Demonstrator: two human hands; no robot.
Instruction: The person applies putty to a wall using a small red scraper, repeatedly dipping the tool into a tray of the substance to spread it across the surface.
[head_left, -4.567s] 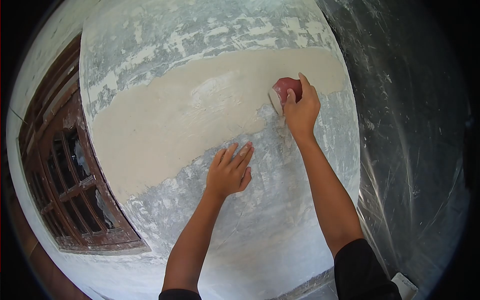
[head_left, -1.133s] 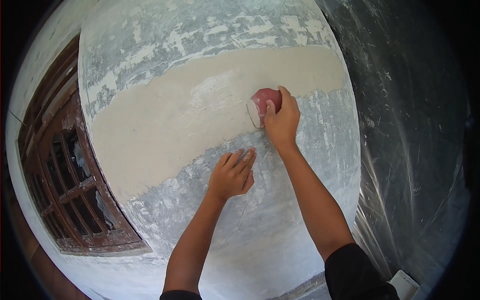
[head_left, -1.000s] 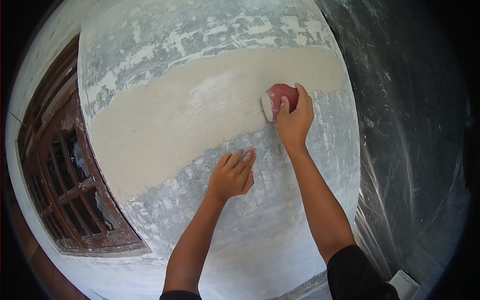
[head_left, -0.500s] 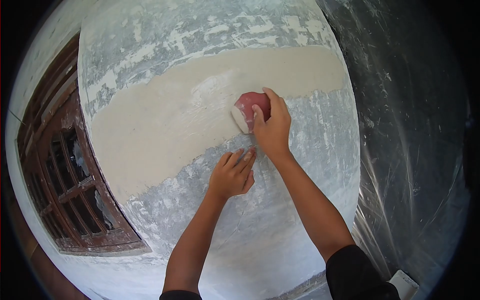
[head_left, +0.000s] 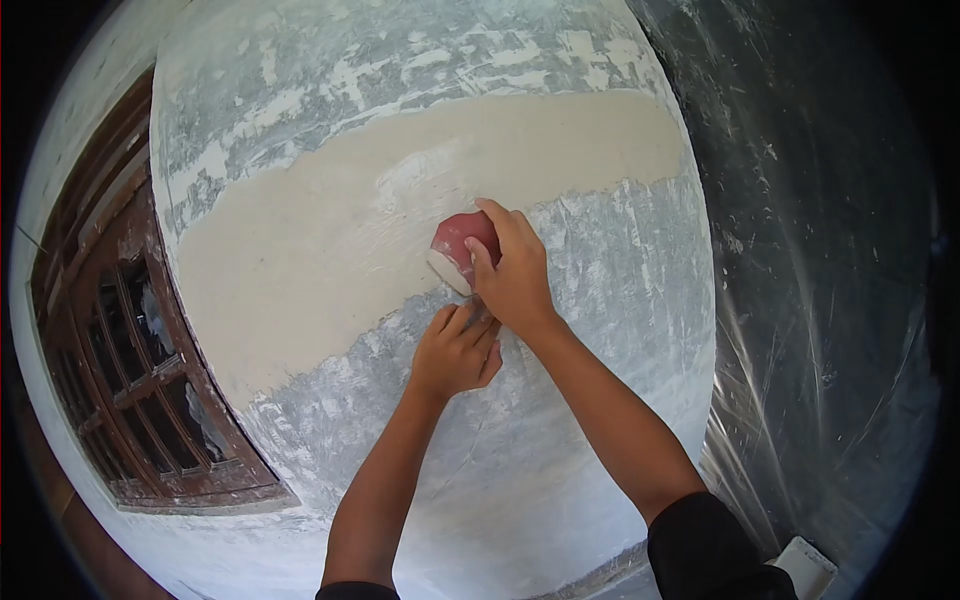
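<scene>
My right hand point(head_left: 515, 275) is closed around a red putty spreader point(head_left: 465, 238), thumb on its near face and fingers over its upper edge. Cream putty coats the spreader's lower left edge, which lies at the lower border of a broad putty band point(head_left: 300, 260) on the wall. Just below, my left hand point(head_left: 458, 350) reaches toward the grey wall surface point(head_left: 580, 330), fingers stretched out and holding nothing. Its fingertips are right under the spreader, partly overlapped by my right hand. Whitish smears mark the putty above the spreader.
A brown wooden window with a barred grille point(head_left: 165, 390) is set in the wall at left. Dark plastic sheeting point(head_left: 820, 250) hangs along the right side. A white object point(head_left: 805, 568) stands at the lower right, beside my sleeve.
My right hand has moved the spreader down and left along the putty's lower border, closer to my left hand. My left hand has hardly moved.
</scene>
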